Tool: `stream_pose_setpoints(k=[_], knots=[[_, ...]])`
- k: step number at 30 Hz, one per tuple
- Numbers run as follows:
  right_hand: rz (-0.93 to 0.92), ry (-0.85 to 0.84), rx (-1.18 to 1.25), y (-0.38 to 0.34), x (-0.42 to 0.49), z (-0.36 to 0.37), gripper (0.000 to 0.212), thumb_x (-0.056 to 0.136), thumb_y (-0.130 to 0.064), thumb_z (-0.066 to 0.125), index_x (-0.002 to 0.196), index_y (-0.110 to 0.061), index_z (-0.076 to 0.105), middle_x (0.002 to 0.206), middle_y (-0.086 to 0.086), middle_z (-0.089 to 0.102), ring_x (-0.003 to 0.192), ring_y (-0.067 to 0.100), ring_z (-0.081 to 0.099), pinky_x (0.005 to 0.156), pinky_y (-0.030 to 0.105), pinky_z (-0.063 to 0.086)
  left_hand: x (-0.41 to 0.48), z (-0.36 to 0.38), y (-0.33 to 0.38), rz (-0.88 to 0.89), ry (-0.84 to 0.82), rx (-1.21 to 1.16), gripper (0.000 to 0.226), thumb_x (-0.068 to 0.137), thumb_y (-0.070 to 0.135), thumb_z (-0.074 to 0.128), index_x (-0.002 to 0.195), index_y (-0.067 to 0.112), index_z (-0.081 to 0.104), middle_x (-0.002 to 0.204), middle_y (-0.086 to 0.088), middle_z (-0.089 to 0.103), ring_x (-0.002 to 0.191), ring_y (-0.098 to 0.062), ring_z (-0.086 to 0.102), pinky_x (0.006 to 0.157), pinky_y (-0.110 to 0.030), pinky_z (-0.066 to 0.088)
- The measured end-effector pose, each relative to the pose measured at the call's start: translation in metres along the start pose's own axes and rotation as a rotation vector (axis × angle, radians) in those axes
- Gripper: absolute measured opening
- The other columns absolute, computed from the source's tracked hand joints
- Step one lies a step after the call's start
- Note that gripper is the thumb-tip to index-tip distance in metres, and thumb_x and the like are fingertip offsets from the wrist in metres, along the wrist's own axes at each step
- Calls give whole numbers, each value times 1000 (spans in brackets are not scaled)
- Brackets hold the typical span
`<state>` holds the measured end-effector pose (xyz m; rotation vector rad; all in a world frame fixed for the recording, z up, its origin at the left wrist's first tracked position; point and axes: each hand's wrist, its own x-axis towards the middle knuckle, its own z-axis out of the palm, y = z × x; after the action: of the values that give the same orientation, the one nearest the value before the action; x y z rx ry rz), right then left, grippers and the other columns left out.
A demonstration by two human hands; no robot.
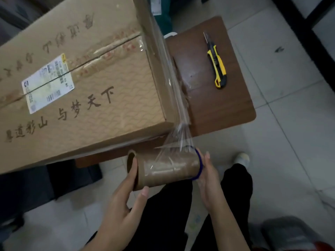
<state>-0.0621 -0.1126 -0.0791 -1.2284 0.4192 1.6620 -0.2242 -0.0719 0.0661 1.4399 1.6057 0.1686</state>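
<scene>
A brown roll of clear stretch film (166,167) on a cardboard core lies sideways between my hands, below the table's near edge. My left hand (125,201) grips its left end, a finger inside the core and the thumb under the roll. My right hand (208,180) holds the right end, by a blue ring, with fairly straight fingers. A band of film (174,91) runs taut from the roll up along the right end of a large cardboard box (81,91). The box lies on a brown wooden table (223,105) and carries a white shipping label (48,82) and printed characters.
A yellow and black utility knife (217,66) lies on the table's bare right part. Below are a pale tiled floor (290,133), my black trousers and a light shoe (242,158). A grey bundle (290,232) sits at the lower right.
</scene>
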Motion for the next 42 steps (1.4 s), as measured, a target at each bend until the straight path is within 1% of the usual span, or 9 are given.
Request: stream_pose_setpoints(k=[7,12,16,20,26,31,34,38,42], knots=[[68,180,244,52,-3,18,65,89,-50,45,131,-1,54,94,14,67,85,24,64,92,42,45,0,-37,-20,35,-129,56,54,84,55,49,131,59,21,148,27,31,136,7,28,110,-24,26],[-135,78,256,96,-24,26,75,61,-68,65,117,-19,67,116,9,72,108,21,68,97,39,48,-7,-57,-38,87,-145,74,55,77,69,46,128,62,25,127,40,49,118,10,48,86,-7,38],[-224,80,246,131,-30,40,81,64,-70,59,127,-19,63,121,5,70,112,17,66,96,35,49,-8,-77,-63,143,-199,76,64,73,69,48,131,58,25,123,50,42,119,17,44,85,-1,37],[-241,103,317,164,-33,58,66,70,-64,50,121,-24,65,117,3,71,104,13,69,86,29,52,-4,-103,-89,242,-275,152,76,72,66,46,142,46,23,120,52,43,115,23,42,83,1,35],[-303,224,422,204,-24,112,79,65,-62,50,131,-18,59,125,7,67,109,17,65,90,32,52,21,-162,-119,382,-379,263,73,78,66,48,143,40,28,145,21,40,135,1,35,112,-37,31],[-373,268,485,246,-15,156,78,64,-69,48,125,-23,64,122,3,69,111,15,65,98,34,49,38,-202,-132,476,-433,301,64,79,56,46,140,38,31,128,40,42,123,20,37,93,1,32],[-400,274,522,270,-13,169,76,64,-69,49,124,-24,65,120,1,70,108,12,66,92,29,50,42,-218,-145,491,-458,305,52,87,47,48,135,44,30,131,31,40,120,22,39,89,3,33],[-401,316,571,298,-14,186,98,47,-76,59,124,-17,64,117,7,71,108,19,67,97,38,51,36,-235,-165,540,-454,327,48,92,36,45,136,37,27,122,34,40,109,32,38,83,6,32],[-488,256,608,336,-22,206,82,64,-69,54,129,-20,62,126,3,67,117,14,62,104,35,46,30,-259,-188,585,-432,338,46,91,40,43,135,35,31,126,32,40,110,32,35,85,6,30]])
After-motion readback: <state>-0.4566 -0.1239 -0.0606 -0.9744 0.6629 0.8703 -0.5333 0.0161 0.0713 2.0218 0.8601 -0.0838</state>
